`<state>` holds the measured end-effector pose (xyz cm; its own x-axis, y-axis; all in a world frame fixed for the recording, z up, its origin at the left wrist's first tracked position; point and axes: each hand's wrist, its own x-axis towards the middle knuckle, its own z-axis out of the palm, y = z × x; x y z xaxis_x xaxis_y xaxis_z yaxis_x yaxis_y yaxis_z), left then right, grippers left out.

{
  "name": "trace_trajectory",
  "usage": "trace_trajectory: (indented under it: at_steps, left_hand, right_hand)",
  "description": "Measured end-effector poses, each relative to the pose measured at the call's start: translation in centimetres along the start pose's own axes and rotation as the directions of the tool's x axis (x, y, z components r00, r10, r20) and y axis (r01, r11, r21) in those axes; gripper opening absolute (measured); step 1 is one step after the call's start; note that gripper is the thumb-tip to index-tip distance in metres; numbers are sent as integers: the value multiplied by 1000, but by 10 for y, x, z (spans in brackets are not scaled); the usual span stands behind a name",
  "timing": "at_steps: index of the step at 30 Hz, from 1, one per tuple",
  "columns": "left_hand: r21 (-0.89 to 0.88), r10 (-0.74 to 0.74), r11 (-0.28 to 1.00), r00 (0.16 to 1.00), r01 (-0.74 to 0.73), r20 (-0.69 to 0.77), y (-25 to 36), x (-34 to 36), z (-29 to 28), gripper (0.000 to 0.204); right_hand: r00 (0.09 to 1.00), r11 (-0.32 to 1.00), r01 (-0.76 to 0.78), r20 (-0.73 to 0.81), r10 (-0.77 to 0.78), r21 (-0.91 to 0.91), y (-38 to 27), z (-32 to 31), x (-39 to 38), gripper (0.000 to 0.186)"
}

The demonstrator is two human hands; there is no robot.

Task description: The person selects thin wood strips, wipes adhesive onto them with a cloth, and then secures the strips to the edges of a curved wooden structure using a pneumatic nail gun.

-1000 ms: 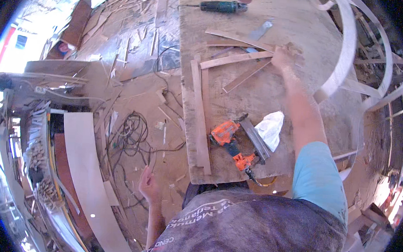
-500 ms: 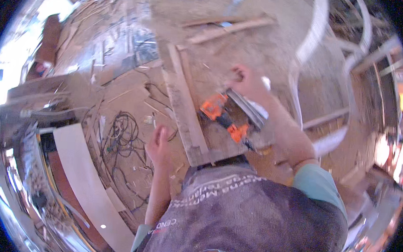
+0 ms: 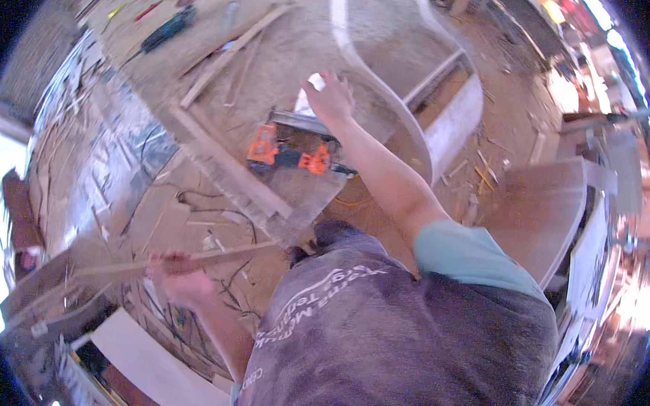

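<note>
My right hand [image 3: 330,99] is over a crumpled white sheet [image 3: 308,104] on the wooden worktop [image 3: 290,44], fingers apart and curved; whether it touches the sheet I cannot tell. Just below it lies an orange-and-black nail gun [image 3: 264,147] with a metal magazine. Wood strips [image 3: 230,56] lie beside these tools, toward the upper left. My left hand [image 3: 182,283] is low at the left, smeared by motion, in front of a long thin wooden piece [image 3: 112,270]; whether it holds anything I cannot tell.
A dark green angle grinder [image 3: 168,30] lies at the worktop's upper left. Curved pale frame pieces [image 3: 387,102] run along the right, beside a large curved board [image 3: 532,216]. Offcuts and cables [image 3: 150,148] litter the left; a white panel [image 3: 151,371] lies lower left.
The view has rotated and shifted. My right hand has come back from the wood strips to the white sheet by the nail gun. My left hand has moved out to the left.
</note>
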<state>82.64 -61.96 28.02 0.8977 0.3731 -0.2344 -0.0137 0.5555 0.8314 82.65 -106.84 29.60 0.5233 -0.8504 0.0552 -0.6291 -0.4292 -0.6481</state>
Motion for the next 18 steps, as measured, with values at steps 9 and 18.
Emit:
trace_trajectory:
  at_steps: [9, 18]
  left_hand:
    - [419, 97, 899, 991, -127, 92, 49, -22, -62, 28]
    - [516, -4, 843, 958, -150, 286, 59, -25, -85, 30]
  right_hand:
    - [918, 948, -237, 270, 290, -210, 31, 40, 57, 70]
    - [979, 914, 201, -88, -182, 353, 39, -34, -5, 39]
